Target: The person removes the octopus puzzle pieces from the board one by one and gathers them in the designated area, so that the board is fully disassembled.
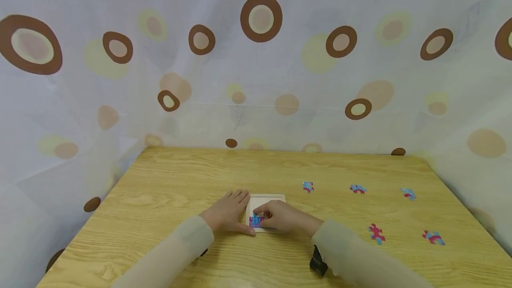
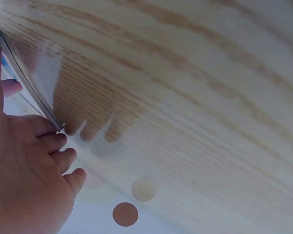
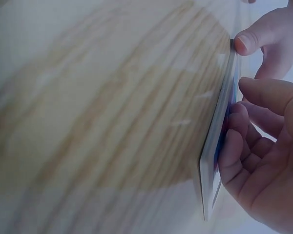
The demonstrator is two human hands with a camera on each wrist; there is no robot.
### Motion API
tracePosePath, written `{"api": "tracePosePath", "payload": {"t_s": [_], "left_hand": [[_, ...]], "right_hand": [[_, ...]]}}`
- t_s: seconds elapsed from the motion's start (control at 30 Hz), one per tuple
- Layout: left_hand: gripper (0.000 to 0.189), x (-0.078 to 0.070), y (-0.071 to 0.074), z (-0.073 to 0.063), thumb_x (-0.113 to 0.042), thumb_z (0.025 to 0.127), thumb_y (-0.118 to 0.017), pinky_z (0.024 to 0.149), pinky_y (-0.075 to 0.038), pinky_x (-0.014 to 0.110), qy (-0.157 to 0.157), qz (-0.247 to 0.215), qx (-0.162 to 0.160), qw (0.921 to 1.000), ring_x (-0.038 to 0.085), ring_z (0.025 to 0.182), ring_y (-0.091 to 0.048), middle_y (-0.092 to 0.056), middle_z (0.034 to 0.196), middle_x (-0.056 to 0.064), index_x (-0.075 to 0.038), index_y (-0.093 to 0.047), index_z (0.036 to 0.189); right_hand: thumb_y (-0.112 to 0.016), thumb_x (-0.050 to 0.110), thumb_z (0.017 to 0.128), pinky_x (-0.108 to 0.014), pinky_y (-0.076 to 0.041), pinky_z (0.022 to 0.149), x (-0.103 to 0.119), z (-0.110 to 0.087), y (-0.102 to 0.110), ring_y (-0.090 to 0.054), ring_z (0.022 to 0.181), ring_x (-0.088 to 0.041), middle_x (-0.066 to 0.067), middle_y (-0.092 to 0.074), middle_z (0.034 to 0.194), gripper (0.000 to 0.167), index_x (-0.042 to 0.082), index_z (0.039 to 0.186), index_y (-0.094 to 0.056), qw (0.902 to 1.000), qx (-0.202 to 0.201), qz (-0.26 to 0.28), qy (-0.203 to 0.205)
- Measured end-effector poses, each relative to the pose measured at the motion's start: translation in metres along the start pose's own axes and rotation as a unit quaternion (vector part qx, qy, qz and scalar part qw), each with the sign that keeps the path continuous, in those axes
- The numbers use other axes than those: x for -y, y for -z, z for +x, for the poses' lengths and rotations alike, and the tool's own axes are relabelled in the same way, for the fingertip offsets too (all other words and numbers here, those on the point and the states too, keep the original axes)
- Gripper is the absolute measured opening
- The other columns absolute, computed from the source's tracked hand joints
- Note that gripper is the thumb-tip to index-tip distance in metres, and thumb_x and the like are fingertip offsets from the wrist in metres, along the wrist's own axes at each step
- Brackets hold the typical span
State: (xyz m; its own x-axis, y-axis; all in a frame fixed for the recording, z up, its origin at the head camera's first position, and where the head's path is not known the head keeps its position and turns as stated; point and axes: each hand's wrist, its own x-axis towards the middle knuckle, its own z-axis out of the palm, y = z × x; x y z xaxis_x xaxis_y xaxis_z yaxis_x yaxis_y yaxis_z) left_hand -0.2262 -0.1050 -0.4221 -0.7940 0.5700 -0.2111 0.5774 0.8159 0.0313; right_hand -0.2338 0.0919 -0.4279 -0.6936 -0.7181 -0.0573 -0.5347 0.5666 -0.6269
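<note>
A small pale puzzle frame (image 1: 266,196) lies on the table, with pink, blue and purple puzzle pieces (image 1: 252,222) set along its near left part. My left hand (image 1: 229,211) rests flat at the frame's left side, fingers extended along the edge and thumb near the front corner. From the right, my right hand (image 1: 280,216) reaches over the frame, its bent index finger and thumb pinching a blue puzzle piece (image 1: 256,219) low inside it. In the right wrist view the curled fingers (image 3: 230,148) sit right at the frame's face, covering part of the pieces.
Loose puzzle pieces lie to the right: one near the frame (image 1: 308,186), others farther along the back (image 1: 358,189) (image 1: 408,194), a red one (image 1: 376,233) and another toward the right (image 1: 434,237). Behind the wooden table (image 1: 192,168) hangs a dotted curtain (image 1: 224,70).
</note>
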Motion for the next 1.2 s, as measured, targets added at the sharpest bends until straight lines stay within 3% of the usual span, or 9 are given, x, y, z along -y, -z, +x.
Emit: {"api": "tracePosePath", "payload": {"t_s": [0.43, 0.6, 0.93, 1.2], "left_hand": [[0.103, -0.001, 0.001, -0.001, -0.073, 0.075, -0.049, 0.109, -0.015, 0.041, 0.0, 0.002, -0.007, 1.0, 0.027, 0.136, -0.018, -0.021, 0.149, 0.013, -0.001, -0.025, 0.145], [0.103, -0.001, 0.001, -0.001, -0.073, 0.075, -0.049, 0.109, -0.016, 0.041, 0.002, 0.001, -0.008, 1.0, 0.027, 0.136, -0.018, -0.021, 0.149, 0.013, -0.001, -0.025, 0.145], [0.102, -0.002, 0.003, -0.003, -0.071, 0.076, -0.05, 0.109, -0.015, 0.041, -0.001, 0.001, -0.003, 1.0, 0.027, 0.136, -0.018, -0.021, 0.149, 0.013, 0.0, -0.025, 0.144], [0.102, -0.003, 0.004, -0.003, -0.071, 0.077, -0.05, 0.109, -0.014, 0.041, 0.004, -0.008, 0.001, 1.0, 0.027, 0.137, -0.016, -0.019, 0.15, 0.013, -0.001, -0.023, 0.145]], "right_hand": [[-0.06, -0.002, 0.086, -0.023, -0.039, 0.054, -0.001, 0.001, 0.005, -0.045, 0.06, -0.011, -0.001, -0.051, 0.071, 0.018, 0.003, 0.103, -0.059, 0.992, -0.002, 0.123, -0.026], [-0.058, -0.003, 0.087, -0.024, -0.042, 0.058, 0.0, 0.002, 0.005, -0.049, 0.066, -0.012, -0.003, -0.055, 0.077, 0.017, 0.005, 0.102, -0.057, 0.9904, -0.005, 0.136, -0.023], [-0.06, 0.001, 0.087, -0.021, -0.042, 0.048, 0.001, 0.003, -0.003, -0.049, 0.053, -0.009, 0.002, -0.055, 0.068, 0.003, 0.004, 0.087, -0.059, 0.9906, -0.051, 0.125, -0.021], [-0.057, 0.01, 0.092, -0.026, -0.049, 0.052, -0.002, -0.007, 0.006, -0.055, 0.057, -0.013, -0.003, -0.061, 0.073, 0.01, 0.002, 0.087, -0.061, 0.9787, -0.047, 0.19, -0.061]]}}
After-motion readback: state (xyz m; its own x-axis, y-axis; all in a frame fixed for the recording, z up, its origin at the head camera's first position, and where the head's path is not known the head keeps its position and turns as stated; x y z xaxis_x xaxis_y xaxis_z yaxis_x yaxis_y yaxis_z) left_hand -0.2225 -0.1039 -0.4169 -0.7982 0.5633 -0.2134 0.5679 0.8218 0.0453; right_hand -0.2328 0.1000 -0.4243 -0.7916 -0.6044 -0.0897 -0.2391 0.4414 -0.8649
